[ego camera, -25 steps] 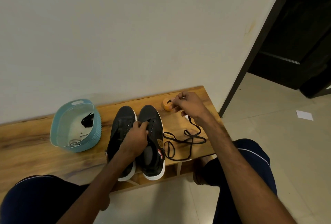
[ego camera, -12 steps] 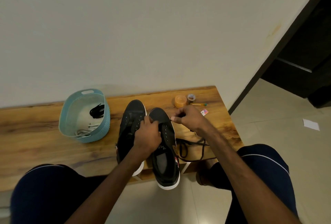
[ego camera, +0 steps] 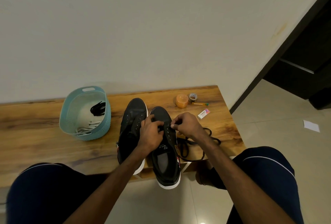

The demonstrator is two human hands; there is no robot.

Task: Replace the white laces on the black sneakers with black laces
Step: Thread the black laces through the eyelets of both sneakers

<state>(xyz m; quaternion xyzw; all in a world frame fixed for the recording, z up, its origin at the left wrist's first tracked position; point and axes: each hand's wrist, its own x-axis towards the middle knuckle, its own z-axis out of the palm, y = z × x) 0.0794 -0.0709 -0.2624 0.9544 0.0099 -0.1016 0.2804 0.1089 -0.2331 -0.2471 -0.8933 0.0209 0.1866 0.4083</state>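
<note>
The near black canvas sneaker with a white sole [ego camera: 165, 159] lies on the wooden worktop [ego camera: 44, 134], toe toward the wall, heel hanging over the front edge between the person's knees. Both hands meet over its eyelet rows.

The left hand [ego camera: 152, 135] comes in from the lower left and sits on the middle of the shoe. Its fingers are curled over the tongue and the left eyelet flap, gripping the upper, with the knuckles up.

The right hand [ego camera: 187, 125] reaches in from the right, wrist raised a little. Its thumb and forefinger are pressed together on the tip of the long black lace [ego camera: 215, 139], right at an eyelet of the right-hand row, and the other fingers are folded in. The rest of that lace trails under the wrist and lies in loose loops on the worktop just beside the shoe.

The second black sneaker [ego camera: 133, 116] stands touching the first on its left, further back and unlaced.

Further left sits a pale blue oval plastic basket [ego camera: 71, 116] – inside it are crumpled white laces [ego camera: 87, 127] and a coiled black lace bundle [ego camera: 98, 110].

Near the wall lie an orange round tub [ego camera: 181, 100], a small tape roll [ego camera: 193, 97], a thin yellow stick [ego camera: 199, 104] and a white eraser box [ego camera: 203, 114].
</note>
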